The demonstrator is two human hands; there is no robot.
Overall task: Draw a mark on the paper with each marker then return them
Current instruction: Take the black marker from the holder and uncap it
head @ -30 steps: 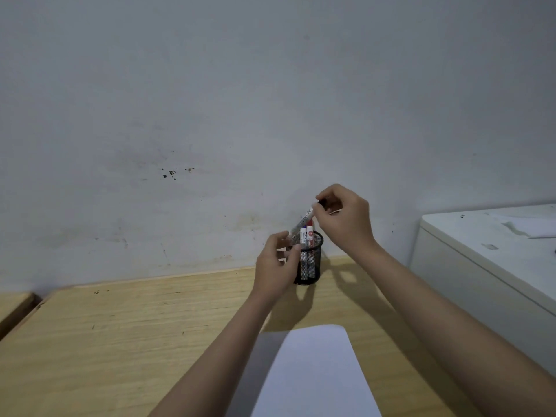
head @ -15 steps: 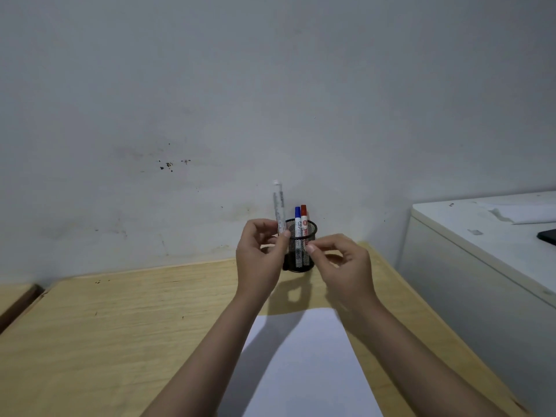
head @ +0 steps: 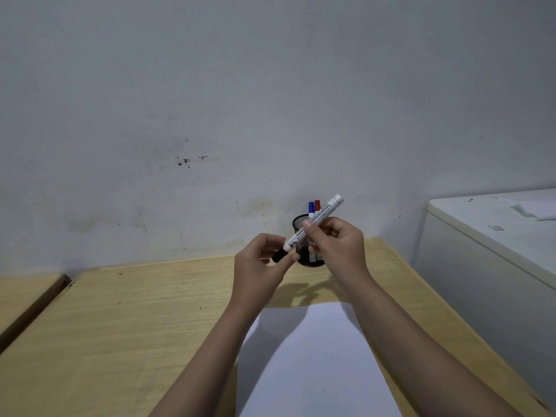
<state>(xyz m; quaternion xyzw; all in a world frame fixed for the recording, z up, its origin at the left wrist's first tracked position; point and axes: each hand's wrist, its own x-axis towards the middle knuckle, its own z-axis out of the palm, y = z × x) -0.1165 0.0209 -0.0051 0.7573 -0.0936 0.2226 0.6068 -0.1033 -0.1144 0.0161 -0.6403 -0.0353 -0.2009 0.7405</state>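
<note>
My right hand (head: 337, 245) pinches the white barrel of a marker (head: 313, 224), which slants from lower left up to the right. My left hand (head: 264, 266) closes its fingertips on the marker's black cap (head: 279, 256) at the low end. I hold both in the air just in front of a black mesh cup (head: 307, 260), where a blue marker (head: 311, 207) and a red marker (head: 317, 204) stand upright. Below my wrists a sheet of paper (head: 316, 362) lies flat on the wooden desk (head: 120, 326).
</note>
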